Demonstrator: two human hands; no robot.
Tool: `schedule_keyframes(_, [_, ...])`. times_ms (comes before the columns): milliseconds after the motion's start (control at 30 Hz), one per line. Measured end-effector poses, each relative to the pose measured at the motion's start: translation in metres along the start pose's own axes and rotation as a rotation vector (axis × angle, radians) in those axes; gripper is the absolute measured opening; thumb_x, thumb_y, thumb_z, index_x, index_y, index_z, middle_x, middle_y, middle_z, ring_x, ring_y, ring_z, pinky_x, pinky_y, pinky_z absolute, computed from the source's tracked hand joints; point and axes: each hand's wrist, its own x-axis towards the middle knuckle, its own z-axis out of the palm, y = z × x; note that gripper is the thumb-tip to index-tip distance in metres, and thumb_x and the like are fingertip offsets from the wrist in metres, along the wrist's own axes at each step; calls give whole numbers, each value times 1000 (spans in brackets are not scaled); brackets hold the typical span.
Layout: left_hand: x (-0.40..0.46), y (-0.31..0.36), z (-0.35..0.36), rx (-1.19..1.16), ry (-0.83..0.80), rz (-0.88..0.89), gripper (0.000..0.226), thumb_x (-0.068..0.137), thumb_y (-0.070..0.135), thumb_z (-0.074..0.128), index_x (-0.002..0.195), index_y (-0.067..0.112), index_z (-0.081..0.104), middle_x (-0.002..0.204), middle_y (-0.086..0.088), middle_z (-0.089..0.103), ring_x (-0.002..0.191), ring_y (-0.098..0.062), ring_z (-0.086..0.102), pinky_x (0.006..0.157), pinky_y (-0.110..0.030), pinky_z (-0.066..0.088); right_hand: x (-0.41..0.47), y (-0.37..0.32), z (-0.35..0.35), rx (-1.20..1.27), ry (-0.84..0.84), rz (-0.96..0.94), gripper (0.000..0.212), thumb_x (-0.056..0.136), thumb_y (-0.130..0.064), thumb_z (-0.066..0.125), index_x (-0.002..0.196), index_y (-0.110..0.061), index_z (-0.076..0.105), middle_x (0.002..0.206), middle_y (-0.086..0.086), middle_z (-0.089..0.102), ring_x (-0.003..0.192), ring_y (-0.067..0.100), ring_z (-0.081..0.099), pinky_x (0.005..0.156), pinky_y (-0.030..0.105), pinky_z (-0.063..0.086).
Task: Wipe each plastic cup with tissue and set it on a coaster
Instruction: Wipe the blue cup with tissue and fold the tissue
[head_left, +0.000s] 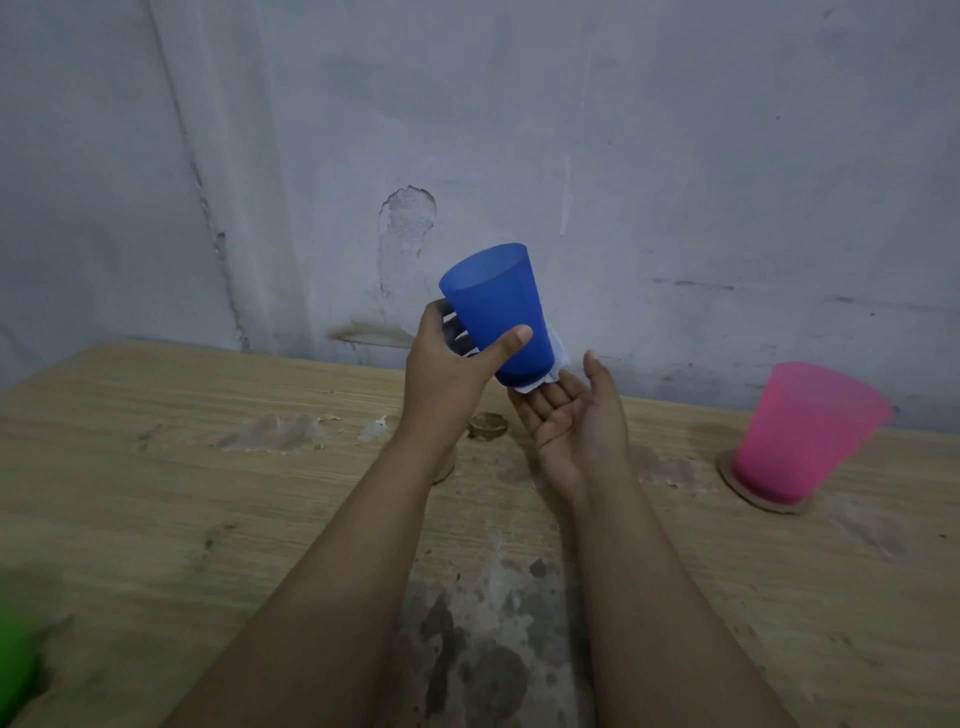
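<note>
— Above the middle of the table, what have you logged?

— Blue cup held up off the wood, rim tilted up and away toward the far wall. Left hand grips it: thumb across the near side, fingers curled round the far side, showing dimly through the plastic.

— And the right hand?

— I note the right hand palm up just right of the cup's base, fingers straight and relaxed, thumb raised. White tissue lies on the fingertips and sits against the lower side and base of the cup. I cannot tell whether the fingers press it or only carry it.

— Other cups?

— Pink cup stands at far right on a round brown coaster, well apart from the hands; it leans in the wide-angle view. Second coaster lies on the table between the two wrists, nothing on it. Something brown shows under the left forearm; too hidden to name. Green blur at the near left edge, too soft for me to identify.

— Surface?

— Wood grain, worn, with grey patches near the middle.
</note>
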Motion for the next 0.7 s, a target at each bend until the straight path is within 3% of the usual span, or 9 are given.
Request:
schedule_keyframes(67, [0, 1, 1, -16, -1, 2, 57, 74, 29, 79, 121, 24, 48, 120, 5, 63, 104, -4, 63, 73, -13, 53, -1, 2, 2, -11, 5, 11, 34, 96, -39, 43, 100, -7, 55, 103, 15, 67, 109, 29, 62, 104, 42, 43])
schedule_keyframes(167, [-1, 2, 3, -51, 13, 17, 58, 75, 25, 79, 124, 23, 47, 122, 5, 62, 105, -4, 62, 75, -13, 53, 0, 5, 3, -37, 1, 40, 40, 95, -41, 43, 113, -7, 54, 105, 17, 67, 108, 29, 63, 98, 40, 48])
schedule_keyframes(233, [-1, 2, 3, -68, 31, 27, 58, 75, 23, 79, 123, 23, 46, 123, 5, 60, 106, -3, 62, 75, -15, 53, 1, 5, 2, -54, 2, 56, 45, 95, -40, 44, 116, -3, 57, 106, 17, 70, 100, 26, 67, 90, 37, 53])
schedule_keyframes(367, [0, -2, -1, -59, 73, 38, 59, 75, 21, 79, 124, 23, 45, 126, 4, 58, 106, -4, 62, 76, -14, 53, 1, 2, 0, 18, 46, 51, 36, 93, -35, 51, 101, -1, 62, 87, 14, 74, 79, 22, 73, 71, 31, 60])
schedule_keyframes(600, [7, -6, -15, 21, 84, 13, 63, 75, 29, 78, 128, 22, 45, 125, 3, 58, 105, -6, 61, 75, -16, 53, 2, 1, -1, 76, 50, -42, 32, 91, -26, 56, 112, -2, 59, 92, 13, 74, 87, 23, 72, 78, 34, 58])
schedule_keyframes(700, [11, -11, -28, 83, 97, -10, 67, 74, 29, 79, 131, 24, 44, 126, 7, 56, 105, -4, 59, 74, -15, 52, 3, 1, -1, 35, 48, -73, 23, 90, -23, 57, 105, -6, 62, 87, 9, 74, 85, 20, 71, 77, 32, 58])
